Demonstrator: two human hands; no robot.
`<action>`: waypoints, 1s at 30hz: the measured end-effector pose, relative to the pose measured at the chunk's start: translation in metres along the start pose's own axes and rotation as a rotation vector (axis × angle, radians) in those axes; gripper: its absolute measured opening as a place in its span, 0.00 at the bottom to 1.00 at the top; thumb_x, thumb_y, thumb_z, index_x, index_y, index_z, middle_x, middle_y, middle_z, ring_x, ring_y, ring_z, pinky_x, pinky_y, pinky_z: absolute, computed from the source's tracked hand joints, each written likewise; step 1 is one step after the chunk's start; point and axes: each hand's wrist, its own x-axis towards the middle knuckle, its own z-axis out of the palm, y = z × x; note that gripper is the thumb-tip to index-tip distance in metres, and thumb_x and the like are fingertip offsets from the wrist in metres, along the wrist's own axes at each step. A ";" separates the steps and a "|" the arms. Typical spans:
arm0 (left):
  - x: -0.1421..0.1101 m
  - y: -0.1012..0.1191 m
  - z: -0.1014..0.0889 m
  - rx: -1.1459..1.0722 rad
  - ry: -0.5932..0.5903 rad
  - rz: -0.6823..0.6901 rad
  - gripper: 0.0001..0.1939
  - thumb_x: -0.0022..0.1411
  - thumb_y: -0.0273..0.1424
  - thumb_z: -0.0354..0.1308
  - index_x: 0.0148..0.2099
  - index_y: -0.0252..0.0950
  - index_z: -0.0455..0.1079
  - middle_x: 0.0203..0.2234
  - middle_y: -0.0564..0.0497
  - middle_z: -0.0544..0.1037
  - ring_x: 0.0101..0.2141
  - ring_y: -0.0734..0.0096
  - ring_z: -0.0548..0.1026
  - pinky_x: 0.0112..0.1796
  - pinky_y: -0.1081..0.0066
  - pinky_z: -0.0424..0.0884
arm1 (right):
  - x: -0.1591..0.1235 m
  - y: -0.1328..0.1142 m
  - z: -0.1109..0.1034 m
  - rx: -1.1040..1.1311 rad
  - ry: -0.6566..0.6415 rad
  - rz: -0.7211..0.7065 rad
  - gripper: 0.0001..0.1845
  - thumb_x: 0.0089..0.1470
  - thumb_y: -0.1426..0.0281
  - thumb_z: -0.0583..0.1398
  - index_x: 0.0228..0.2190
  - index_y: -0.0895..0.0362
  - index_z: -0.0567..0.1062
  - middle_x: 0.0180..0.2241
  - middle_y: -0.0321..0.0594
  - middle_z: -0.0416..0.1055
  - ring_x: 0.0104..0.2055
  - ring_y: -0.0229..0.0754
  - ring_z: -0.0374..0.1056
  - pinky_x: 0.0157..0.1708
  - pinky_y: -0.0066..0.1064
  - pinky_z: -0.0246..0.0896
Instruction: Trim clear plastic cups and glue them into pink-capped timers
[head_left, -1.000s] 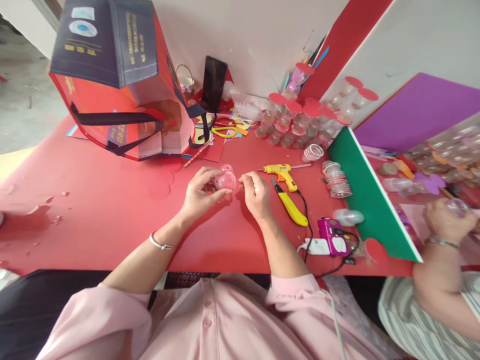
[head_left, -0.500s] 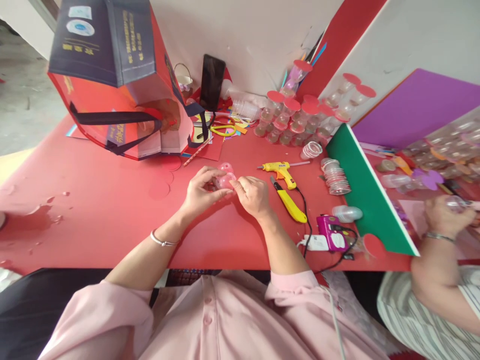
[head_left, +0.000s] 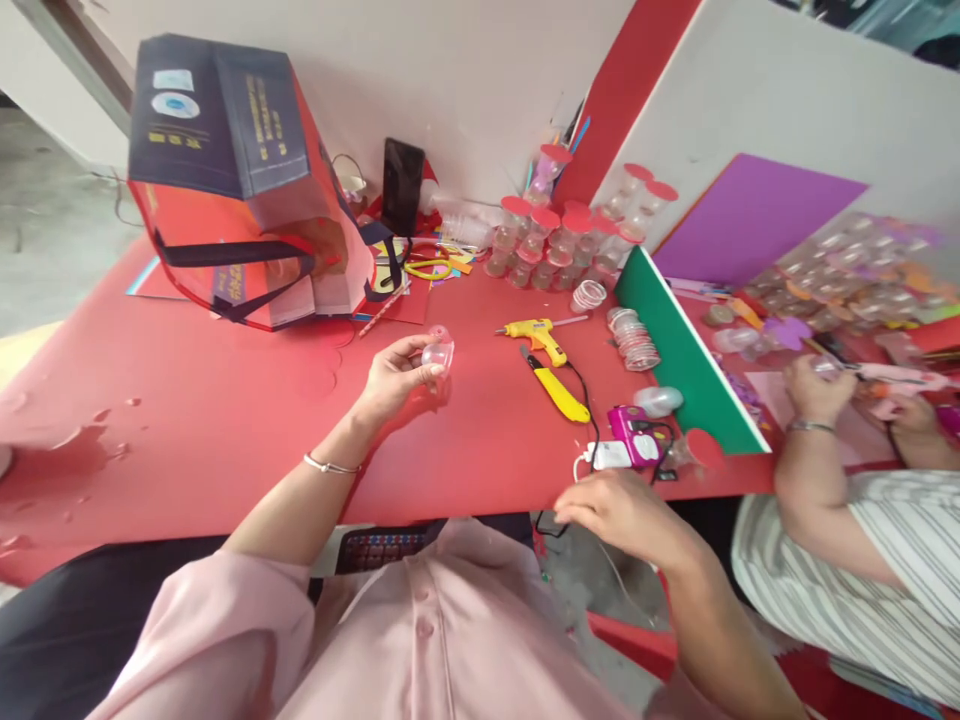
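Observation:
My left hand (head_left: 394,375) is raised a little above the red table (head_left: 187,420), with its fingers closed round a small clear pinkish plastic cup (head_left: 438,354). My right hand (head_left: 622,510) hangs off the table's front edge, over my lap, with loosely stretched fingers that hold nothing. It is nearest to the white power strip (head_left: 607,457) and the pink device (head_left: 634,445) at the table's edge.
A yellow glue gun (head_left: 536,332) and a yellow utility knife (head_left: 556,391) lie right of the cup. A red and navy bag (head_left: 247,200), a phone (head_left: 401,185), red-lidded cups (head_left: 555,240), stacked lids (head_left: 634,340) and a green sheet (head_left: 686,355) are here. A co-worker's hands (head_left: 817,390) work at the right.
My right hand has let go of the cup and drawn back off the table toward my lap. My left hand keeps the cup. The camera has swung to the right.

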 end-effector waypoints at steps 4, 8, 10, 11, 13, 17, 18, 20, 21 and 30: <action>-0.003 -0.008 0.001 0.057 -0.017 -0.037 0.27 0.46 0.34 0.82 0.49 0.36 0.81 0.28 0.50 0.83 0.21 0.76 0.74 0.21 0.75 0.71 | -0.040 0.012 0.009 -0.310 0.286 0.398 0.32 0.62 0.41 0.62 0.18 0.51 0.79 0.18 0.37 0.76 0.22 0.42 0.70 0.25 0.34 0.46; -0.006 -0.013 0.006 0.118 -0.003 -0.007 0.25 0.50 0.41 0.80 0.45 0.33 0.81 0.24 0.51 0.81 0.19 0.76 0.72 0.21 0.74 0.70 | -0.042 0.024 0.014 -0.350 0.635 0.357 0.26 0.71 0.48 0.54 0.39 0.48 0.86 0.40 0.41 0.86 0.42 0.49 0.80 0.32 0.35 0.56; -0.008 -0.015 0.009 0.135 -0.007 0.002 0.23 0.53 0.44 0.79 0.43 0.33 0.81 0.24 0.51 0.79 0.19 0.76 0.72 0.21 0.75 0.69 | -0.034 0.024 0.012 -0.311 0.737 0.344 0.24 0.71 0.50 0.54 0.43 0.48 0.86 0.42 0.43 0.86 0.43 0.50 0.80 0.35 0.36 0.59; -0.009 -0.017 0.011 0.136 -0.014 -0.005 0.22 0.54 0.45 0.78 0.42 0.33 0.81 0.24 0.51 0.79 0.19 0.77 0.71 0.20 0.75 0.68 | -0.029 0.021 0.010 -0.291 0.794 0.383 0.25 0.71 0.50 0.55 0.40 0.49 0.86 0.37 0.44 0.86 0.39 0.50 0.79 0.34 0.36 0.58; -0.009 -0.019 0.016 0.137 -0.035 -0.038 0.22 0.56 0.46 0.76 0.41 0.34 0.80 0.24 0.51 0.79 0.19 0.77 0.71 0.19 0.77 0.66 | -0.014 0.012 0.007 -0.231 0.905 0.467 0.29 0.71 0.49 0.54 0.30 0.50 0.85 0.26 0.45 0.82 0.28 0.48 0.75 0.31 0.37 0.55; -0.001 -0.024 0.037 0.149 -0.071 -0.118 0.24 0.55 0.48 0.76 0.43 0.34 0.80 0.26 0.50 0.79 0.21 0.76 0.73 0.21 0.76 0.70 | 0.035 -0.020 0.000 -0.067 0.860 0.207 0.28 0.74 0.55 0.52 0.30 0.50 0.84 0.30 0.42 0.83 0.36 0.46 0.78 0.35 0.35 0.58; 0.002 -0.025 0.043 0.147 -0.068 -0.131 0.25 0.55 0.48 0.77 0.44 0.34 0.79 0.28 0.49 0.79 0.22 0.75 0.74 0.22 0.75 0.72 | 0.051 -0.027 -0.001 -0.081 0.838 0.145 0.24 0.73 0.55 0.56 0.32 0.50 0.85 0.34 0.42 0.84 0.38 0.46 0.78 0.36 0.35 0.59; 0.007 -0.028 0.055 0.120 -0.038 -0.152 0.26 0.54 0.48 0.78 0.45 0.34 0.79 0.31 0.49 0.79 0.24 0.74 0.76 0.25 0.72 0.76 | 0.084 -0.036 -0.005 -0.101 0.814 0.112 0.13 0.70 0.59 0.61 0.40 0.48 0.85 0.37 0.40 0.84 0.41 0.47 0.77 0.37 0.35 0.59; 0.009 -0.030 0.059 0.093 -0.009 -0.155 0.27 0.53 0.48 0.78 0.45 0.34 0.78 0.31 0.49 0.79 0.25 0.74 0.76 0.27 0.71 0.78 | 0.101 -0.037 -0.007 -0.101 0.795 0.159 0.10 0.69 0.62 0.62 0.42 0.48 0.85 0.36 0.40 0.84 0.39 0.47 0.76 0.36 0.35 0.58; 0.002 -0.030 0.042 0.016 0.210 -0.067 0.27 0.52 0.46 0.79 0.46 0.35 0.76 0.31 0.52 0.78 0.28 0.76 0.77 0.30 0.74 0.78 | 0.217 -0.004 -0.025 -0.192 0.721 0.222 0.10 0.66 0.68 0.64 0.45 0.51 0.87 0.45 0.48 0.78 0.53 0.54 0.68 0.47 0.40 0.63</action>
